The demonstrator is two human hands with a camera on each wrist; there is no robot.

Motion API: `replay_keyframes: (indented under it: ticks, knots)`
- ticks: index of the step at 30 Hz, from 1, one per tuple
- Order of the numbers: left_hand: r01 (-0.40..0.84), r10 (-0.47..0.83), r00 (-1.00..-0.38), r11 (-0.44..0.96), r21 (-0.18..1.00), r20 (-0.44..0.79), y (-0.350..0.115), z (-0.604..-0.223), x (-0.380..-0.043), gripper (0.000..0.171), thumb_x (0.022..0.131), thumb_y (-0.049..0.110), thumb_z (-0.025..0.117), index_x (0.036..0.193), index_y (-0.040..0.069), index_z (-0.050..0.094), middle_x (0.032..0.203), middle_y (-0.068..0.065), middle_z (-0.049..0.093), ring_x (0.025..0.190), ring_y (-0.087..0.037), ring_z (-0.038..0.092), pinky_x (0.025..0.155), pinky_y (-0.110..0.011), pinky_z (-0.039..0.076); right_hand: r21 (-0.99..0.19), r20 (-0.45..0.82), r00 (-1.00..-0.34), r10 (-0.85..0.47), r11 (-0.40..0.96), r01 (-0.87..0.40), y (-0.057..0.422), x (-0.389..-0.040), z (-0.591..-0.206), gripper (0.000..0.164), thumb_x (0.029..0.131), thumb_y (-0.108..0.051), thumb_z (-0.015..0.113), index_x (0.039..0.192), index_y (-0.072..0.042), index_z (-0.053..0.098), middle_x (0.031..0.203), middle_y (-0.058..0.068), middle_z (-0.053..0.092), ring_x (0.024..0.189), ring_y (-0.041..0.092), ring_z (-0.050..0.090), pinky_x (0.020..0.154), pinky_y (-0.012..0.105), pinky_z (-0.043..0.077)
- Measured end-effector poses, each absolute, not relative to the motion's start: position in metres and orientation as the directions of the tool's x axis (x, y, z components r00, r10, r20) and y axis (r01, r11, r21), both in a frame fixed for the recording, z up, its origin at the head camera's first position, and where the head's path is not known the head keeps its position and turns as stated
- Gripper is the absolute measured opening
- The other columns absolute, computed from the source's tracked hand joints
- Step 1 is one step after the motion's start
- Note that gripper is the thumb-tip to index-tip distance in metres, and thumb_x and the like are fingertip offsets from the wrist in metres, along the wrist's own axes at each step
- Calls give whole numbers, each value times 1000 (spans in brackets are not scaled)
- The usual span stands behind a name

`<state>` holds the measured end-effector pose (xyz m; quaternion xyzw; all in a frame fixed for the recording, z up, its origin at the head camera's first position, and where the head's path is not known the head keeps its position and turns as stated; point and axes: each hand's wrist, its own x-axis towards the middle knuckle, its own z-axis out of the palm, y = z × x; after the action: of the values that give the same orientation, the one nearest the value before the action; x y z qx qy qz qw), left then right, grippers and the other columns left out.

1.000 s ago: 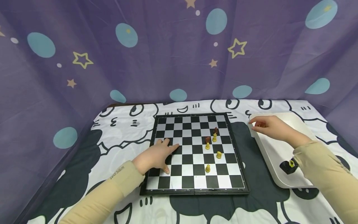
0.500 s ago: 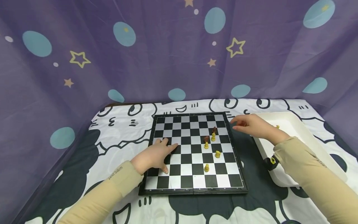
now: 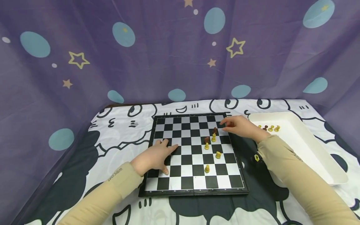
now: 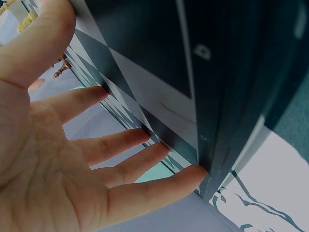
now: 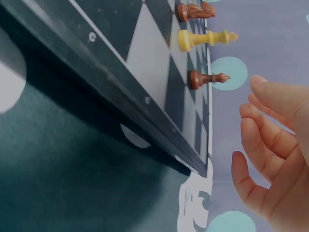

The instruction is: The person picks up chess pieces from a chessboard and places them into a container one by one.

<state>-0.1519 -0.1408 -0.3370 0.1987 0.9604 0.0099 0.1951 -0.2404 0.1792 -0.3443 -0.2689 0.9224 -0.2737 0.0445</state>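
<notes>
My left hand (image 3: 157, 157) rests with spread fingers on the left side of a black-and-white chessboard (image 3: 187, 160); in the left wrist view its fingertips touch the board's surface. My right hand (image 3: 240, 126) hovers over the board's right edge, fingers loosely bent and holding nothing. Close to its fingertips stands a dark brown chess piece (image 5: 207, 79) with a pointed top. Beside that are a yellow king (image 5: 207, 38) and a brown knight (image 5: 193, 11). Nearer on the board stand a yellow pawn (image 3: 206, 146), a chunky yellow piece (image 3: 218, 154) and another yellow pawn (image 3: 207, 168).
To the board's right sits a white tray (image 3: 309, 156), partly behind the right sleeve. Several yellow pieces and a brown piece (image 3: 265, 127) lie at its far left end. A patterned cloth (image 3: 123, 125) covers the table, and a purple curtain (image 3: 157, 62) hangs behind.
My right hand has moved left from above the tray to the board's right edge, bringing the pieces in the tray into view. My left hand has stayed on the board.
</notes>
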Motion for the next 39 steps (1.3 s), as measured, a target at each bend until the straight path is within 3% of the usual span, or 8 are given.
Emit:
replay_keyframes:
  ticks: [11, 39]
  knots:
    - [385, 395, -847, 917, 101, -356, -142, -339, -153, 100, 58, 31, 88, 145, 16, 40, 140, -23, 39, 123, -42, 39, 93, -51, 46, -574, 64, -845, -531, 673, -466, 165, -249, -356, 26, 88, -11, 66, 110, 2, 65, 72, 4, 62, 56, 11, 44, 56, 27, 38]
    - [379, 386, -847, 921, 93, -365, -141, -339, -153, 100, 58, 31, 88, 145, 16, 41, 141, -22, 39, 124, -42, 38, 95, -51, 45, -510, 15, -841, -541, 719, -472, 154, -256, -362, 16, 89, -12, 64, 101, -3, 69, 75, 3, 65, 59, 11, 48, 57, 27, 39]
